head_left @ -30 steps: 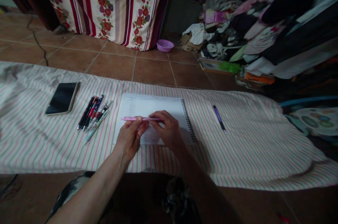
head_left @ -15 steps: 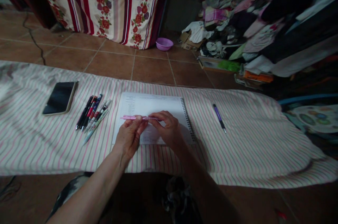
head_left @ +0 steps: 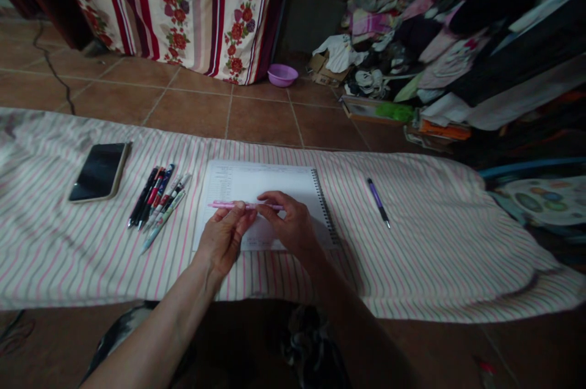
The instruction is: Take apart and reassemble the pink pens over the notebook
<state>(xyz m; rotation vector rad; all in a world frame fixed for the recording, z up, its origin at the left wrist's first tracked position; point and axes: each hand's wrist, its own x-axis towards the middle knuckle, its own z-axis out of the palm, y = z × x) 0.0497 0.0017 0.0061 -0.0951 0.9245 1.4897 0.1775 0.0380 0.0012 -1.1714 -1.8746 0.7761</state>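
L hand (head_left: 223,235) clamped on pink pen (head_left: 220,205), thumb on top; R hand (head_left: 293,221) has thumb & forefinger abt its R end, can't tell if gripping. Pen's lvl over pad (head_left: 274,178), approx parallel to worktop's (head_left: 439,248) far edge. Purple pen (head_left: 378,201) twd worktop's R end, apart from pad. Pens (head_left: 153,198) bunched btwn pad & phone (head_left: 97,172), latter nr far edge.
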